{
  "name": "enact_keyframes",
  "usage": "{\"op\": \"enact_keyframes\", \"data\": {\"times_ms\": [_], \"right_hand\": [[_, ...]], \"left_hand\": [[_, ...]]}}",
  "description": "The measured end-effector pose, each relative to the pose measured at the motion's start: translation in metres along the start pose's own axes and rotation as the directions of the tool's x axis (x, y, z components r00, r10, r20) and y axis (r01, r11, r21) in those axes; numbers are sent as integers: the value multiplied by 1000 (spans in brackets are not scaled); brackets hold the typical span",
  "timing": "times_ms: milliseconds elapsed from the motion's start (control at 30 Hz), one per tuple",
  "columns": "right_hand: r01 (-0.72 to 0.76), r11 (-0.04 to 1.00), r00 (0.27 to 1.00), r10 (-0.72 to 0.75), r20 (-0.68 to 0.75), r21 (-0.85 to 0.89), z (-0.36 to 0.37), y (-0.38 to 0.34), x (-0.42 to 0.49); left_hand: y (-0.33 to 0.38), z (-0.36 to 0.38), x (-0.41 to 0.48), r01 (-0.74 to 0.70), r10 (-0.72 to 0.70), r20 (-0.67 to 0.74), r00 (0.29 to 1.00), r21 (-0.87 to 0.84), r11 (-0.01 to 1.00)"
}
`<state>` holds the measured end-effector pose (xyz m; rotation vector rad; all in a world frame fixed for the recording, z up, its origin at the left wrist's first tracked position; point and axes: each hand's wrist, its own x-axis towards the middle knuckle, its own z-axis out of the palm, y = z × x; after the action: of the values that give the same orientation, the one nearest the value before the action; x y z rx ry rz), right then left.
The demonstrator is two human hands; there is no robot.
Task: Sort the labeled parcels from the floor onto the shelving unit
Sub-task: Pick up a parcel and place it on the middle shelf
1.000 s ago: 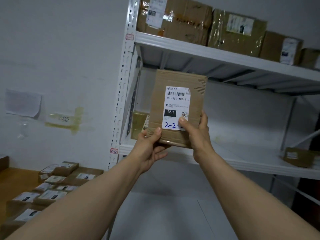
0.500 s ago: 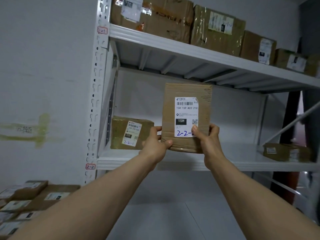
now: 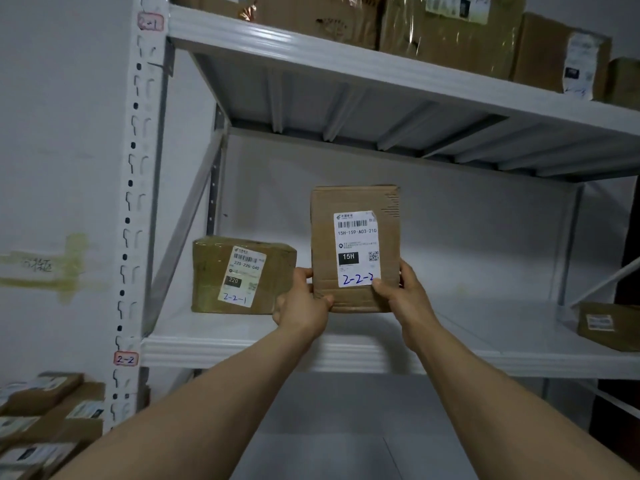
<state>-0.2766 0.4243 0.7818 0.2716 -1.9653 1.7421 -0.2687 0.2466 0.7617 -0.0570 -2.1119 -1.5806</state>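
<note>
A flat brown cardboard parcel [image 3: 355,209] stands upright over the middle shelf [image 3: 346,351] of the white shelving unit, its white label marked "2-2-" facing me. My left hand [image 3: 302,303] grips its lower left corner. My right hand [image 3: 401,294] grips its lower right edge, thumb over the end of the handwritten code. To its left a taped brown parcel [image 3: 242,275] labelled "2-2-1" sits on the same shelf. A tag "2-2" [image 3: 125,358] marks this shelf on the upright.
Several labelled parcels [image 3: 45,420] lie stacked on the floor at lower left. The top shelf [image 3: 346,53], tagged "2-1", carries several boxes. Another small parcel [image 3: 606,323] sits at the right end of the middle shelf. Bare shelf surface lies between it and my hands.
I have stepped closer to the shelving. The parcel has moved forward and down into the middle shelf bay, to the right of the "2-2-1" parcel. Both hands keep their hold.
</note>
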Motion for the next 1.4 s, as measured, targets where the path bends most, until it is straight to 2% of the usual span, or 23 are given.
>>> {"op": "enact_keyframes", "data": {"times_ms": [333,433,567,667,833,1200,1400], "right_hand": [[-61,997,995,64,82,-48,-5,69,74],[-105,995,991,104,89,-3,-2,94,86],[-148,989,985,150,89,-26,7,120,97],[-111,985,988,124,94,-134,14,124,106],[-54,957,986,96,136,-284,27,134,116],[-70,957,973,127,190,-282,28,144,123],[-139,957,973,180,143,-255,28,148,123]], "left_hand": [[-31,75,61,162,-153,-99,983,87,983],[-42,90,68,216,-192,-146,970,170,962],[-54,101,80,231,-147,-251,957,351,908],[-58,102,85,281,-193,-323,927,254,925],[-64,100,87,242,-189,-293,937,157,958],[-64,96,86,239,-208,-300,931,70,969],[-62,96,80,177,-162,-286,944,28,984]]}}
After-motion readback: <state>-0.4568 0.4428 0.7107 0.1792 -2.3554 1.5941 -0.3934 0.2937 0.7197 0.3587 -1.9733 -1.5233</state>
